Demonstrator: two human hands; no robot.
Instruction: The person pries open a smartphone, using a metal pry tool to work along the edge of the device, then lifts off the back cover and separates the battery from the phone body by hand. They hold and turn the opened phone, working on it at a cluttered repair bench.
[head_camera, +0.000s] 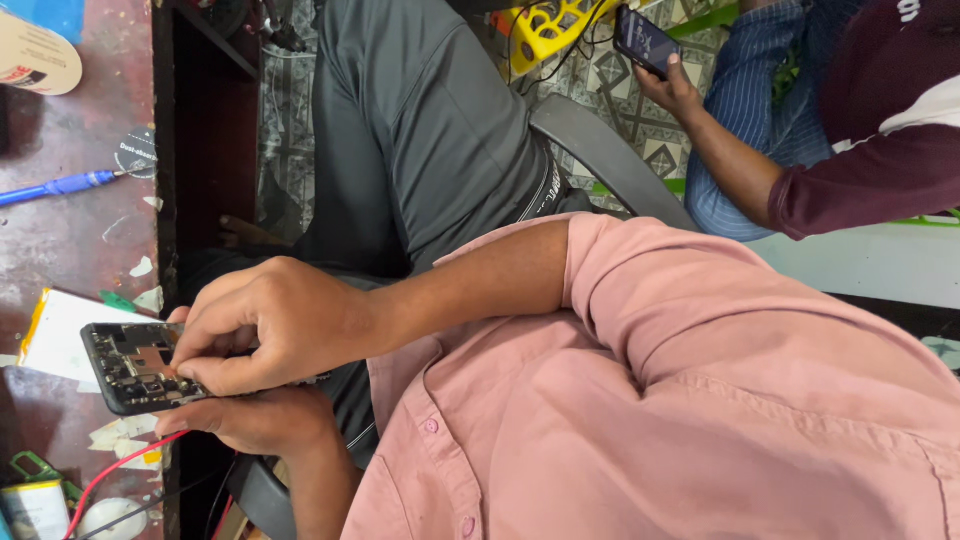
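Opened phone (135, 367) cradled from beneath by one hand (255, 420), other hand (270, 325) above it, fingertips (180, 372) pinched on its exposed insides, counter (70, 240) just beyond both hands

Battery (60, 335) and blue pen (60, 186) crowd the opened phone (135, 367).

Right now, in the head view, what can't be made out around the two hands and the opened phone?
- Opened phone: its near end is covered by the upper hand; the parts inside are too small to tell apart.
- Lower hand: mostly hidden under the phone and upper hand; its grip can't be judged.
- Upper hand's fingertips: whether they pinch anything is too small to see.
- Red wire: runs off the bottom edge.
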